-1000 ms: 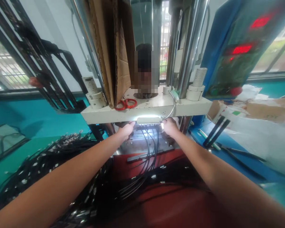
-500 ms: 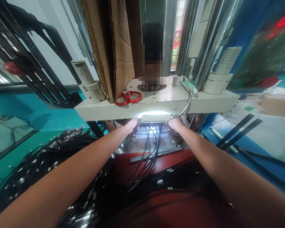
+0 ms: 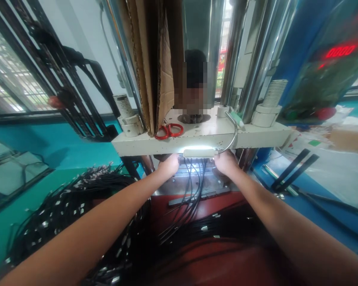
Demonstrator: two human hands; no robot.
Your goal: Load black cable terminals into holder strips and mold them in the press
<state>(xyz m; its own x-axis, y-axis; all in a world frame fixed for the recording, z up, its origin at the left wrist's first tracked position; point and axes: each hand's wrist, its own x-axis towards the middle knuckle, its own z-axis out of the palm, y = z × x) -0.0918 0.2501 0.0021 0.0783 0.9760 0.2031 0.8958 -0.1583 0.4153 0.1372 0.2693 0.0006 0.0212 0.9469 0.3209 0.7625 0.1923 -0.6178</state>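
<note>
Both arms reach under the white press plate [image 3: 155, 147]. My left hand [image 3: 169, 165] is closed at the left end of a metal mould block [image 3: 183, 170]; what its fingers grip is hidden. At the block's right end, my right hand [image 3: 226, 163] is likewise closed, its fingertips partly out of sight beneath the plate. Between the hands, several black cables [image 3: 193, 198] run from the block down toward me. A lit lamp [image 3: 199, 153] on a bendable neck shines over them.
Red-handled scissors [image 3: 169, 130] and folded cardboard [image 3: 166, 79] rest on the plate. Cable bundles with metal ends [image 3: 59, 214] lie left, more across the red surface [image 3: 223, 258]. A flat metal bar [image 3: 217, 193] lies before the block. At right are black strips [image 3: 298, 169].
Both hands are slightly nearer to me and show more below the plate. The whole view has shifted a little; the cables still hang between the hands.
</note>
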